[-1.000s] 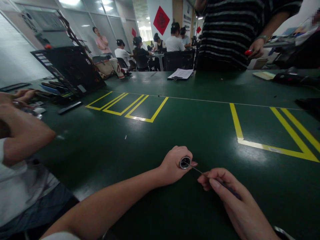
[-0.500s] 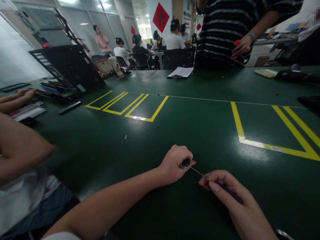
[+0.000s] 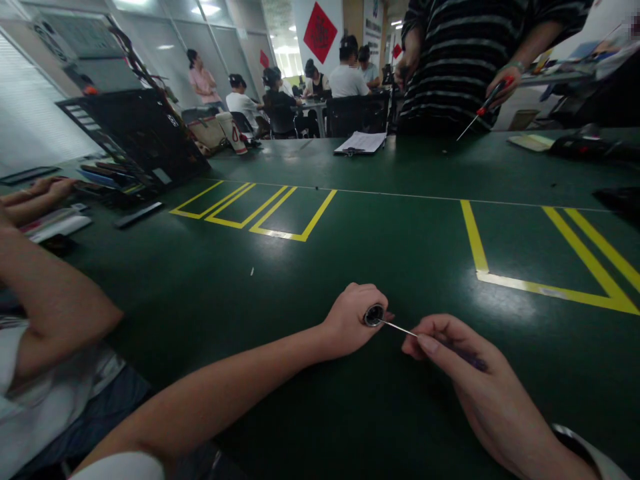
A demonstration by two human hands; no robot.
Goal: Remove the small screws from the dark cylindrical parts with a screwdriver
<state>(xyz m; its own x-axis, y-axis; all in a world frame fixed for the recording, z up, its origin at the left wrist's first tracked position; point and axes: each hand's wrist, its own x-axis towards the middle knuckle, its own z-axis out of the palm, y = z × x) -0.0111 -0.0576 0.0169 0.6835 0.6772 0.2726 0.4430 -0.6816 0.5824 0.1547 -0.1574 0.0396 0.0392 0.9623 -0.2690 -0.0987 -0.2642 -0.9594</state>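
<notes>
My left hand is closed in a fist around a small tube with a shiny round metal rim. Its open end faces me and looks dark inside; the rest of the tube is hidden in my fingers. My right hand grips a thin screwdriver by its dark purplish handle, with thumb and fingertips near the base of the shaft. The bright shaft points left, and its tip meets the tube's rim or opening; I cannot tell how far inside it is. Both hands are just above the green table.
Yellow tape marks boxes on the table. A clipboard with papers lies at the far edge. Across the table, a person in a striped shirt holds a red-handled screwdriver. At left are another person's arm and a black frame.
Both my hands have shifted slightly up, and the screwdriver shaft lies flatter. The person opposite has brought a red-handled screwdriver into plain sight, pointing down. The arm at left has moved a little right.
</notes>
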